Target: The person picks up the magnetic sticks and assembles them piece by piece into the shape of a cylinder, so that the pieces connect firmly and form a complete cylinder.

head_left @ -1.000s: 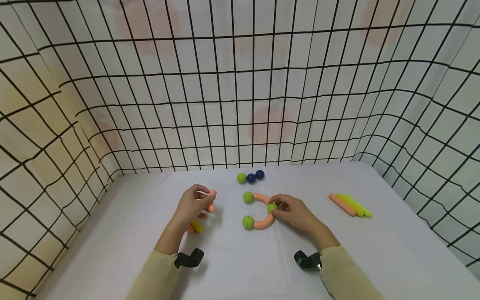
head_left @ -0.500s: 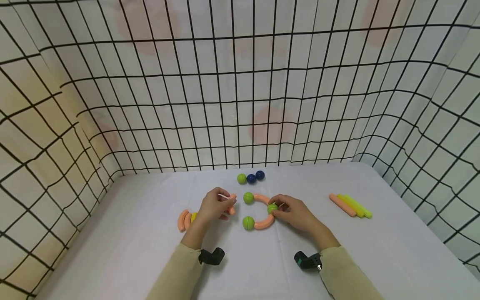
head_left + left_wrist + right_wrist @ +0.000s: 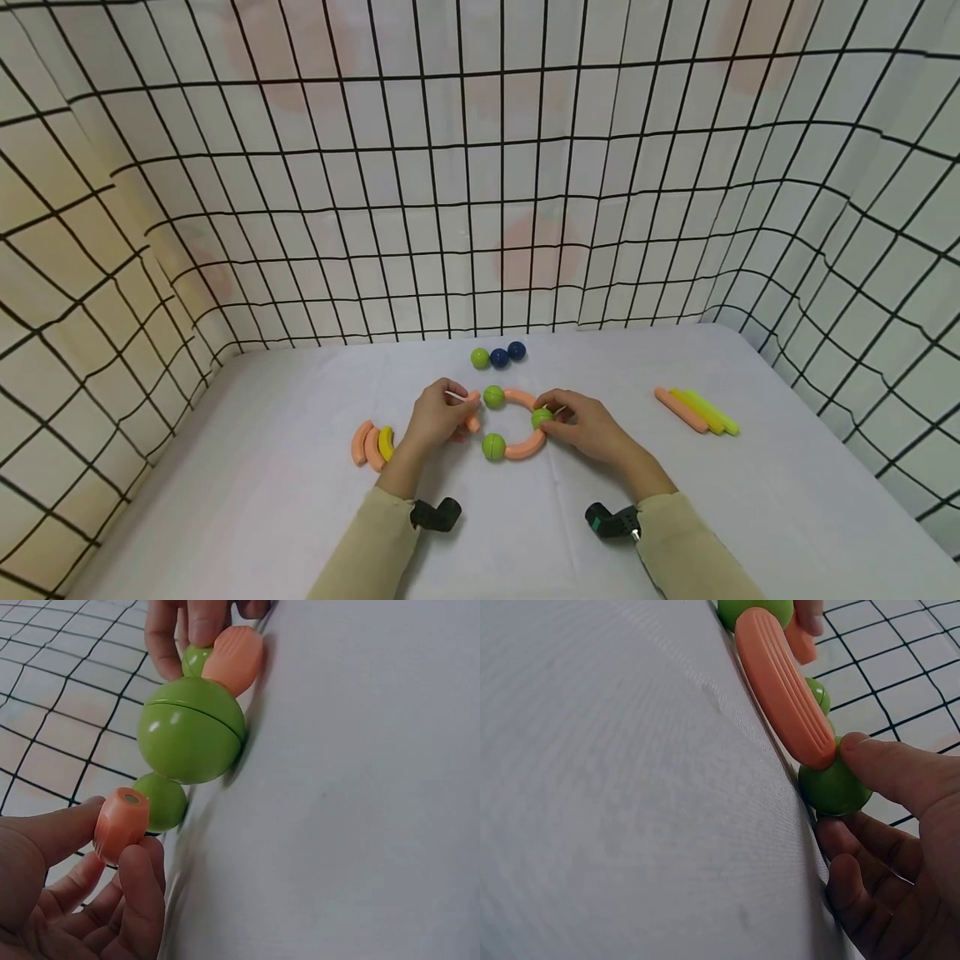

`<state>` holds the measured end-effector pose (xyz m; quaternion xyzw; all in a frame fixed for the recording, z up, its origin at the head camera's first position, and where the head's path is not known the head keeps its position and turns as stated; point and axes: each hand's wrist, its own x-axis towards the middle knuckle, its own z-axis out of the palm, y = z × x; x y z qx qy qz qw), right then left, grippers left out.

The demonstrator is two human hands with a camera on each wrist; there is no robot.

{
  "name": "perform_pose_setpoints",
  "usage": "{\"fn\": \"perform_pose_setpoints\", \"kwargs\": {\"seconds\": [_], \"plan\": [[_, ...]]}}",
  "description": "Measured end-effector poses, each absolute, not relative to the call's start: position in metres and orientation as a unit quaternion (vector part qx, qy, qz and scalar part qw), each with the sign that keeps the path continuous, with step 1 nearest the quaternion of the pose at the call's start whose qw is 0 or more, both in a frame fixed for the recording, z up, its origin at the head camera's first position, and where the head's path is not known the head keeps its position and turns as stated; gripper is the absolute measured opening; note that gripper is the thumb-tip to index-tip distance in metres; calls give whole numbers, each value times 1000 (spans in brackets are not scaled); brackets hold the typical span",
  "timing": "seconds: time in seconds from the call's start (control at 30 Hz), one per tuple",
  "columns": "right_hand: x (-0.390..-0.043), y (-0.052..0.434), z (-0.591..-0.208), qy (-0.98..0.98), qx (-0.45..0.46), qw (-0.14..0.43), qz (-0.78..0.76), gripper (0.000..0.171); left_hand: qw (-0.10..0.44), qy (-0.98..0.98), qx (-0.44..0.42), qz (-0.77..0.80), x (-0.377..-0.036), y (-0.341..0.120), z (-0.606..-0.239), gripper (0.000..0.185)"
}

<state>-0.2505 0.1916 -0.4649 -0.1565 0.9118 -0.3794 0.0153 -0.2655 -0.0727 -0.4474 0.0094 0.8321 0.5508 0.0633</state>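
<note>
On the white table, two curved orange pieces (image 3: 525, 446) and three green balls form a half ring. My right hand (image 3: 581, 425) pinches the rightmost green ball (image 3: 542, 417) (image 3: 832, 787), where the two arcs meet. My left hand (image 3: 435, 414) grips a third curved orange piece (image 3: 471, 412) (image 3: 121, 822) and holds it just left of the upper green ball (image 3: 492, 397), beside the lower green ball (image 3: 492, 446) (image 3: 192, 739). I cannot tell whether the held piece touches a ball.
Two orange arcs and a yellow one (image 3: 371, 444) lie to the left. A green ball and two blue balls (image 3: 498, 357) sit at the back. Straight orange and yellow sticks (image 3: 697, 410) lie to the right. Grid-patterned walls (image 3: 480, 208) enclose the table on three sides.
My left hand carried the orange arc rightward from the left pile up to the open side of the half ring. My right hand stayed on the green ball.
</note>
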Motion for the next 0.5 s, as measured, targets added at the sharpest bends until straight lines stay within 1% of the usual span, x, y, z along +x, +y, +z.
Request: {"fn": "perform_pose_setpoints", "kwargs": {"seconds": [0.5], "plan": [[-250,191,-465,914,-159,7,-373,25,67,834,22,546,-262,-67,-453,31]]}}
